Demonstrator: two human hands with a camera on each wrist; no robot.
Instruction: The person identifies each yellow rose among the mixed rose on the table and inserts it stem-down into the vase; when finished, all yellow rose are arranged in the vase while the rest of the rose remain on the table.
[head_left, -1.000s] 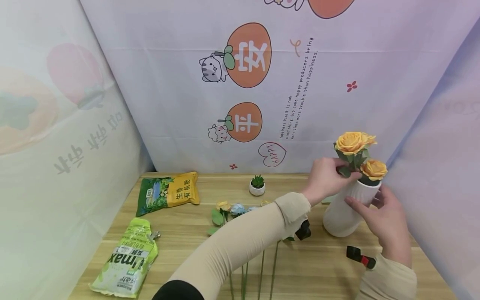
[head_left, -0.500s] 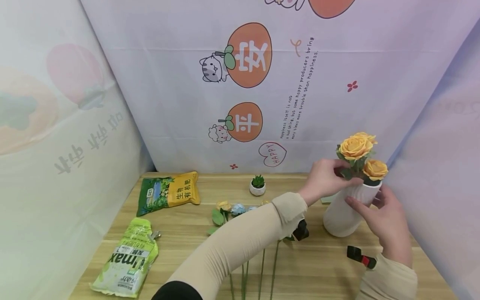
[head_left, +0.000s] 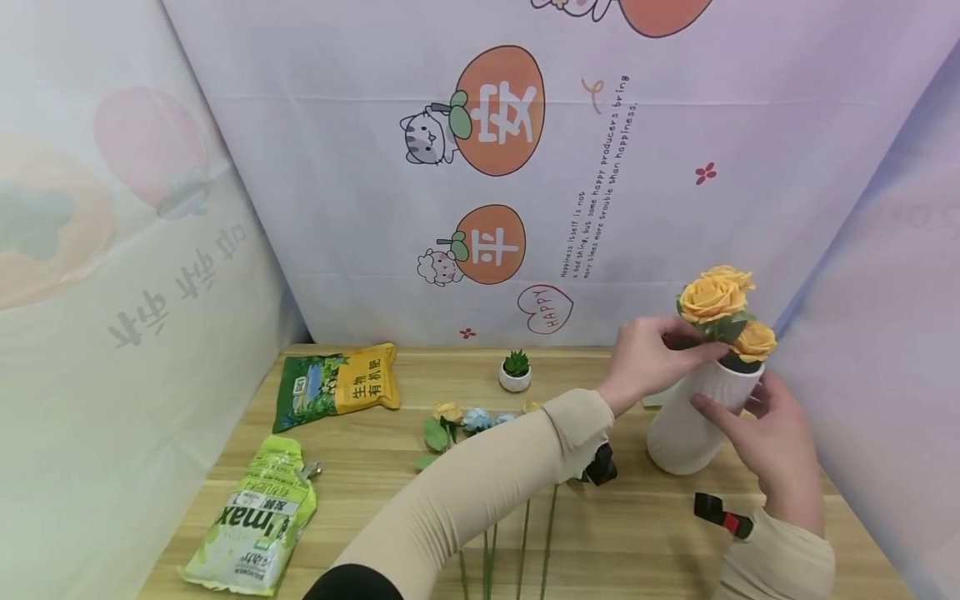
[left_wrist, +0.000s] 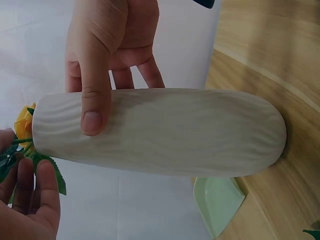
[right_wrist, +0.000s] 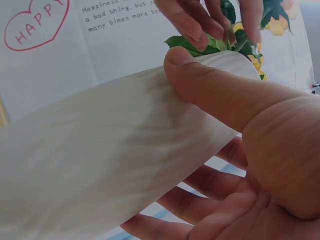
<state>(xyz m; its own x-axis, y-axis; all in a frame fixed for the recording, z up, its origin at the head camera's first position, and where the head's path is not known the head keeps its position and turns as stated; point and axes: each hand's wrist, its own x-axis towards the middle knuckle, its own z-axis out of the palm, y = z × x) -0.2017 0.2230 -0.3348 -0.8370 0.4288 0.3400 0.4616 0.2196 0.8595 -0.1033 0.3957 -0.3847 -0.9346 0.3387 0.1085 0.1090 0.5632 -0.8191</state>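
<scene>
White ribbed vase (head_left: 686, 421): likely rigid, breakable; grip mid-body. Right hand (head_left: 772, 450) fingers wrapped round it. Left hand (head_left: 651, 360) fingers pinching limp yellow rose (head_left: 708, 298) stem.

The vase (head_left: 693, 417) hides the roses' (head_left: 712, 298) stems

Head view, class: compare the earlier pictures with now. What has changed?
The upper yellow rose, pinched by the left hand, has sunk lower into the white vase. The right hand keeps its grip on the vase; the lower rose stayed put.
</scene>
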